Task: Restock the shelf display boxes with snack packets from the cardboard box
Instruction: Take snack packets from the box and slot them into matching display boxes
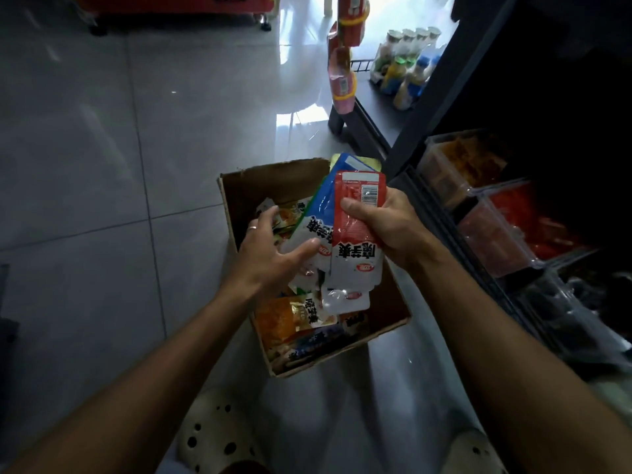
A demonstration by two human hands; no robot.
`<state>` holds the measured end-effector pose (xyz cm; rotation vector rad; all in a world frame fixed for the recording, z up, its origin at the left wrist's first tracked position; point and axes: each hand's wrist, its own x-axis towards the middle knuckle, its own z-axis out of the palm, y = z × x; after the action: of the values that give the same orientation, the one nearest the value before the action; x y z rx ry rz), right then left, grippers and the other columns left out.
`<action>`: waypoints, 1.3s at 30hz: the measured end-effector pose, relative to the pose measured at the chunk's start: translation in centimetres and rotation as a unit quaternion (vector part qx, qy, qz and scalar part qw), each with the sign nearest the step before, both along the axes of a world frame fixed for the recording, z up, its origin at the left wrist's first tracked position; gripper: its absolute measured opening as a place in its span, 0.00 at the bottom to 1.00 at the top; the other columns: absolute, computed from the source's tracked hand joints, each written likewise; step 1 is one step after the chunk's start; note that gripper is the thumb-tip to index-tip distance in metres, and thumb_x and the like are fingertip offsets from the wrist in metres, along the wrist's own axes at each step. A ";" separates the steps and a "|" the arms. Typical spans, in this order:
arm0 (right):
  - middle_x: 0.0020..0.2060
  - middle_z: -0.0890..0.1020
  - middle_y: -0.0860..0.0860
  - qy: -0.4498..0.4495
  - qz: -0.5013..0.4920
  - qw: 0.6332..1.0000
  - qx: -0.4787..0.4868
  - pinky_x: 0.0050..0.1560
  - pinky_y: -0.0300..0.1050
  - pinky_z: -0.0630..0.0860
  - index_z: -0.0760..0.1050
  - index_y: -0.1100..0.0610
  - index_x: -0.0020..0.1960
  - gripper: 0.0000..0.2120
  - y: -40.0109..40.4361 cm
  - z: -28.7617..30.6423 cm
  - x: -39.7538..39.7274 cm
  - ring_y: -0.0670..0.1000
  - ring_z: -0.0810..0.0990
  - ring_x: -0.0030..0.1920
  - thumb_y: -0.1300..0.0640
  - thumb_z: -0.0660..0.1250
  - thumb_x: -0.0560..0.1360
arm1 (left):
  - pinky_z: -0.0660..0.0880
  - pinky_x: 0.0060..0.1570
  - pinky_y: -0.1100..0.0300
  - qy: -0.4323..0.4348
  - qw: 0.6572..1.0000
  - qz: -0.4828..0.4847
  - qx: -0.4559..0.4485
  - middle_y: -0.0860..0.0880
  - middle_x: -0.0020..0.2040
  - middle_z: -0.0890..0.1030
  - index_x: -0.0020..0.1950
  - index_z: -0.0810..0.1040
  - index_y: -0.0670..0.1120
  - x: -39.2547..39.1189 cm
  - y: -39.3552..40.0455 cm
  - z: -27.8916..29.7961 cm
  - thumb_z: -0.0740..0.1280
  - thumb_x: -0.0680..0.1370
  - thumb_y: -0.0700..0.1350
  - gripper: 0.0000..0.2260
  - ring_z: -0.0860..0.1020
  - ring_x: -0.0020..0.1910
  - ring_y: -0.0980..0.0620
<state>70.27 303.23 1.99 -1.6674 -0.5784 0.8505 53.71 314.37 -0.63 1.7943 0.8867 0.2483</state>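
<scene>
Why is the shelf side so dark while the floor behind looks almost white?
Head view: daylight from the far doorway blows out the glossy grey floor tiles in glare, so the dark metal shelf falls into shadow and its clear plastic display boxes look murky. The wide lens bends the edges, and the red-and-white snack packet in the right hand is slightly soft.

Snack packets (pixel 359 227) in my hands: glossy plastic film, crinkly w/ glare. Cardboard box (pixel 273 181): matt brown, torn rough rim. Floor tiles (pixel 136 131): polished, v. reflective. Display boxes (pixel 492 227): clear shiny plastic. My clogs (pixel 219 436): matt foam-like, perforated.
</scene>
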 end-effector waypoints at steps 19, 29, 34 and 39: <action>0.43 0.85 0.58 0.041 -0.194 0.980 0.015 0.40 0.46 0.83 0.78 0.60 0.50 0.06 -12.8 9.0 -3.1 0.54 0.85 0.39 0.65 0.71 0.74 | 0.81 0.52 0.42 -0.117 0.886 -0.175 -0.412 0.41 0.52 0.85 0.64 0.75 0.44 1.6 -11.3 9.5 0.69 0.77 0.48 0.17 0.84 0.50 0.41; 0.45 0.85 0.61 0.039 -0.265 0.961 0.066 0.39 0.47 0.82 0.79 0.63 0.55 0.12 -19.7 14.4 -5.1 0.56 0.86 0.40 0.68 0.71 0.72 | 0.80 0.53 0.44 -0.104 0.873 -0.146 -0.453 0.42 0.48 0.86 0.60 0.79 0.42 3.4 -19.0 14.2 0.71 0.74 0.53 0.20 0.85 0.46 0.42; 0.48 0.86 0.58 -0.026 -0.312 0.947 0.066 0.51 0.53 0.82 0.80 0.60 0.56 0.12 -23.7 16.4 -5.5 0.57 0.86 0.48 0.64 0.72 0.73 | 0.79 0.54 0.45 -0.141 0.814 -0.164 -0.540 0.39 0.58 0.83 0.66 0.76 0.44 3.4 -24.0 16.5 0.63 0.81 0.50 0.16 0.81 0.58 0.39; 0.46 0.86 0.51 -0.144 -0.324 0.935 -0.024 0.50 0.46 0.82 0.78 0.55 0.54 0.19 -28.4 20.2 -6.5 0.49 0.86 0.46 0.47 0.78 0.69 | 0.79 0.54 0.44 -0.199 0.832 -0.186 -0.483 0.38 0.57 0.83 0.67 0.76 0.42 4.1 -27.8 19.0 0.64 0.81 0.46 0.15 0.82 0.55 0.38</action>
<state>63.81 274.80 22.20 -1.8779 -0.1664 0.1403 57.85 286.61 18.40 0.8625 0.2348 -0.0885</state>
